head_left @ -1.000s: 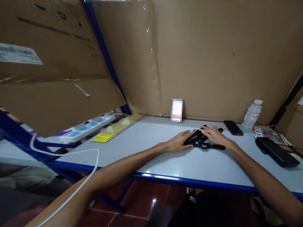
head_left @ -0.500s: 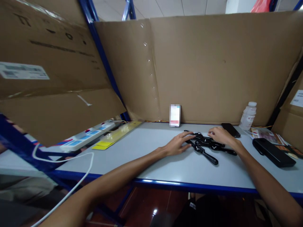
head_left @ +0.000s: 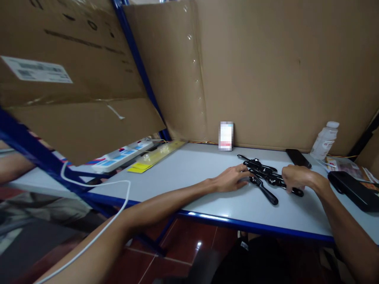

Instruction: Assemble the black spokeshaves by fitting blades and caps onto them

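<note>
Several black watch straps (head_left: 264, 176) lie spread in a loose row on the pale grey table (head_left: 192, 177). My left hand (head_left: 232, 179) rests flat on the table at the left end of the row, its fingertips touching one strap, fingers stretched out. My right hand (head_left: 296, 177) sits at the right end of the row with fingers curled down onto a strap there; what the fingers pinch is partly hidden.
Cardboard walls (head_left: 266, 71) close off the back and left. A small card (head_left: 226, 136) stands at the back. A phone (head_left: 298, 158), a white bottle (head_left: 325, 140), a black case (head_left: 352, 189) and papers lie at the right. A power strip (head_left: 121, 156) and yellow pack (head_left: 156, 155) lie at the left; a white cable (head_left: 97, 232) hangs off the edge.
The straps, bunched under both hands a second ago, now lie spread out. My right hand has moved right and curled; my left hand stayed at the left end.
</note>
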Motion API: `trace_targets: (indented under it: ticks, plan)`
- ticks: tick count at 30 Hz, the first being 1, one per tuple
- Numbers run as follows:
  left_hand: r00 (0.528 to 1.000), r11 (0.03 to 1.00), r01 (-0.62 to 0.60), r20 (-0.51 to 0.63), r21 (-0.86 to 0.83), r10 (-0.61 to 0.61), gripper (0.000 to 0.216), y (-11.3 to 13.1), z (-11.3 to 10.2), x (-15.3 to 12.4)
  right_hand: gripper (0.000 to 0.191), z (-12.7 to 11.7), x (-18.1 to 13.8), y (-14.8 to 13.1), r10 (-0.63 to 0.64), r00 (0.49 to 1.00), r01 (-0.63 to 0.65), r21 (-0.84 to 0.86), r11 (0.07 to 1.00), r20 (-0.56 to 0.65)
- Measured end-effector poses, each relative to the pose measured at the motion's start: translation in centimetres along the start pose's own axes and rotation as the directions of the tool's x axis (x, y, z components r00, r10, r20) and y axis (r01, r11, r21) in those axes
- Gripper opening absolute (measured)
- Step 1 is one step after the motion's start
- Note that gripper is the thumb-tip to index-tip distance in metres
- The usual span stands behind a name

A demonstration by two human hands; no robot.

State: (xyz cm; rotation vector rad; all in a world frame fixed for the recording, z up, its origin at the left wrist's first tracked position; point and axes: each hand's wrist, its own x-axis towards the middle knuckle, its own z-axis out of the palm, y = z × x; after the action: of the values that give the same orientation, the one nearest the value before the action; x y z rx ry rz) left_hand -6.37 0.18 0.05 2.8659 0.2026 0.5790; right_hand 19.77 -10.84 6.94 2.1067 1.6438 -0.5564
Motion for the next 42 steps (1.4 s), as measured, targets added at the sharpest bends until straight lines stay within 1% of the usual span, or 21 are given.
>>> trace_targets:
  ticks: [4, 7, 8, 10, 13, 14, 16, 20, 24, 28, 33, 36, 39, 41, 42]
  plan:
    - [0.999, 0.999, 0.032, -0.003, -0.013, -0.032, 0.026, 0.1, 0.1, 0.0, 0.029, -0.1, 0.3, -0.2, 0.022, 0.999, -0.022, -0.013, 1.000, -0.024]
    - [0.999, 0.999, 0.051, -0.010, 0.003, -0.051, 0.034, 0.2, 0.1, 0.2, 0.028, -0.4, -0.1, 0.1, 0.017, 0.998, -0.018, -0.007, 1.000, -0.058]
    - [0.998, 0.998, 0.056, -0.011, 0.011, -0.056, 0.038, 0.2, 0.1, 0.2, 0.028, -0.6, -0.3, 0.2, 0.008, 0.996, -0.009, -0.006, 1.000, -0.090]
    - [0.998, 0.997, 0.066, -0.006, 0.030, -0.066, 0.040, 0.1, 0.1, 0.4, 0.028, -0.9, -0.5, 0.4, -0.015, 0.979, 0.014, -0.006, 1.000, -0.202]
    - [0.997, 0.995, 0.080, -0.006, 0.055, -0.079, 0.034, -0.2, 0.2, 0.5, 0.032, -1.2, -0.4, 0.3, -0.036, 0.913, 0.034, -0.012, 0.999, -0.406]
    - [0.997, 0.995, 0.081, -0.010, 0.060, -0.080, 0.033, -0.2, 0.2, 0.5, 0.033, -1.3, -0.2, 0.3, -0.041, 0.891, 0.039, -0.012, 0.999, -0.451]
    - [0.997, 0.995, 0.071, -0.016, 0.067, -0.070, 0.031, 0.0, 0.3, 0.5, 0.033, -1.3, 0.3, 0.2, -0.053, 0.864, 0.056, -0.008, 0.998, -0.500]
    - [1.000, 0.995, 0.005, 0.007, 0.098, -0.006, 0.030, 1.5, 0.8, 0.7, 0.033, -0.9, 1.6, 0.2, -0.057, 0.834, 0.076, 0.012, 0.997, -0.549]
    - [0.999, 0.986, -0.039, 0.033, 0.160, 0.034, 0.032, 4.2, 2.3, 2.1, 0.033, -0.4, 2.8, 0.3, -0.064, 0.806, 0.098, 0.026, 0.995, -0.588]
    - [0.993, 0.975, -0.102, 0.071, 0.196, 0.090, 0.029, 6.7, 4.0, 4.3, 0.033, -0.2, 3.8, 0.4, -0.070, 0.799, 0.109, 0.030, 0.994, -0.597]
    - [0.993, 0.967, -0.099, 0.081, 0.233, 0.083, 0.026, 7.9, 5.2, 6.2, 0.034, -0.1, 4.4, 0.8, -0.052, 0.798, 0.104, 0.052, 0.993, -0.600]
    - [0.995, 0.969, -0.086, 0.078, 0.233, 0.070, 0.024, 8.2, 5.3, 6.9, 0.034, 0.0, 4.4, 1.0, -0.051, 0.795, 0.114, 0.066, 0.991, -0.604]
    - [0.997, 0.976, -0.059, 0.055, 0.210, 0.049, 0.028, 8.4, 4.6, 7.1, 0.034, -0.2, 4.4, 1.5, -0.043, 0.785, 0.118, 0.081, 0.990, -0.618]
    - [1.000, 0.982, -0.002, 0.009, 0.191, 0.000, 0.036, 7.9, 3.7, 6.9, 0.034, -0.3, 4.5, 2.0, -0.026, 0.771, 0.114, 0.098, 0.989, -0.636]
    - [0.999, 0.982, 0.045, -0.024, 0.183, -0.041, 0.039, 7.5, 3.1, 6.7, 0.034, -0.4, 4.5, 2.4, -0.011, 0.762, 0.108, 0.110, 0.988, -0.648]
